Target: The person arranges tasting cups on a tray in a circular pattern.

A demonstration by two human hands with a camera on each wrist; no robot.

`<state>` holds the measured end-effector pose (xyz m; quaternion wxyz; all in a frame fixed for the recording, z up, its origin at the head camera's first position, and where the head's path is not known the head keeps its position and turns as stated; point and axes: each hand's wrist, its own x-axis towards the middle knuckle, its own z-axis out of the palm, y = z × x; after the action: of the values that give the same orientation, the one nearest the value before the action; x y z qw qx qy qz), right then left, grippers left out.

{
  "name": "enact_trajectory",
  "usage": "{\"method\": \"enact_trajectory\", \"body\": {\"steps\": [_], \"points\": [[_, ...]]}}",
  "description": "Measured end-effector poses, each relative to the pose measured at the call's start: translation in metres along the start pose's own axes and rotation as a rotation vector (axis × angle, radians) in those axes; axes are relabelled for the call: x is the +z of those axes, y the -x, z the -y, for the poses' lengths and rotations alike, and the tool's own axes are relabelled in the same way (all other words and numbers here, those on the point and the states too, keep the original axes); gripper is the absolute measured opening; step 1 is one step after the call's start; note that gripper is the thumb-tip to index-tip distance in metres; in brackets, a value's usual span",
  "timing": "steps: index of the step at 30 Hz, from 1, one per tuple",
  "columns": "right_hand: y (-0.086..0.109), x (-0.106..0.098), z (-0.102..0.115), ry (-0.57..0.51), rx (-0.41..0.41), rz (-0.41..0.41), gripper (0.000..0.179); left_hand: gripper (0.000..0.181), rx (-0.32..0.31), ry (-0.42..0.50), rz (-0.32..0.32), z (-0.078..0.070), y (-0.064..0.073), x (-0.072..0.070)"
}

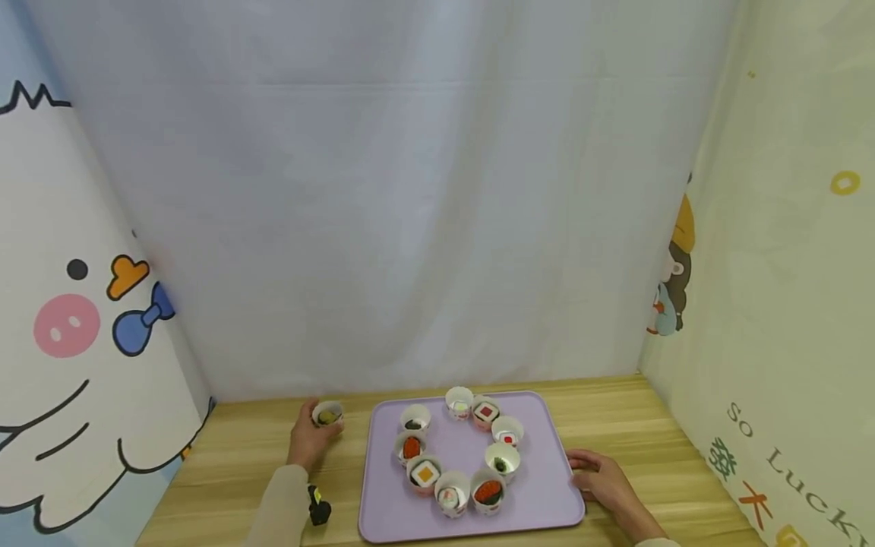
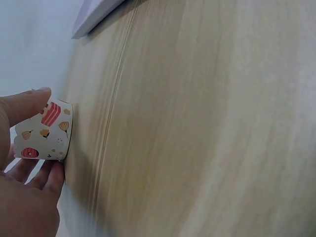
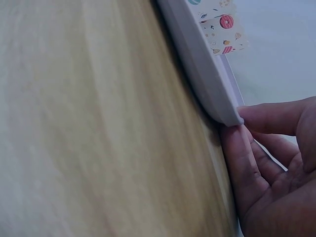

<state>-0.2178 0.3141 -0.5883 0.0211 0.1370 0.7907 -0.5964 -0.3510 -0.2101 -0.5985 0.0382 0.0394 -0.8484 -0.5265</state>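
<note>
At the back left of the table, my left hand (image 1: 311, 437) grips a small paper baking cup (image 1: 328, 412) with something greenish in it. The left wrist view shows the thumb on one side of this patterned cup (image 2: 47, 131) and the fingers curled round the other, close over the wood. My right hand (image 1: 604, 486) pinches the right rim of a lilac tray (image 1: 547, 494), thumb above and fingers below the edge (image 3: 228, 116). On the tray, several similar cups stand in a ring, holding sushi-like pieces such as a red-topped one (image 1: 488, 492) and a white square with a yellow centre (image 1: 425, 474).
A small black object (image 1: 318, 510) with a yellow mark lies by the left forearm. The wooden table (image 1: 608, 410) ends at a pale cloth (image 1: 410, 228) behind, with printed curtains (image 1: 772, 304) at both sides.
</note>
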Motion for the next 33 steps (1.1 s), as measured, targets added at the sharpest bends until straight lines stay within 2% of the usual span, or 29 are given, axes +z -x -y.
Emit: {"method": "enact_trajectory", "body": {"steps": [8, 16, 22, 26, 33], "points": [[0.003, 0.000, 0.001, -0.005, -0.008, -0.003, 0.054, 0.075, -0.020, -0.012, -0.021, 0.000, 0.003, 0.002], [0.003, 0.000, 0.002, 0.009, -0.012, 0.009, 0.054, 0.069, 0.004, -0.054, -0.057, 0.000, 0.005, 0.003], [0.004, 0.001, 0.004, 0.014, 0.001, -0.006, 0.052, 0.069, 0.010, -0.046, -0.039, -0.004, 0.005, 0.002], [0.003, 0.001, 0.004, 0.018, 0.005, -0.017, 0.051, 0.068, 0.027, -0.005, -0.027, -0.012, 0.005, 0.000], [0.001, 0.001, 0.001, 0.016, -0.003, -0.011, 0.052, 0.068, 0.119, 0.014, -0.005, -0.036, 0.014, -0.007]]}}
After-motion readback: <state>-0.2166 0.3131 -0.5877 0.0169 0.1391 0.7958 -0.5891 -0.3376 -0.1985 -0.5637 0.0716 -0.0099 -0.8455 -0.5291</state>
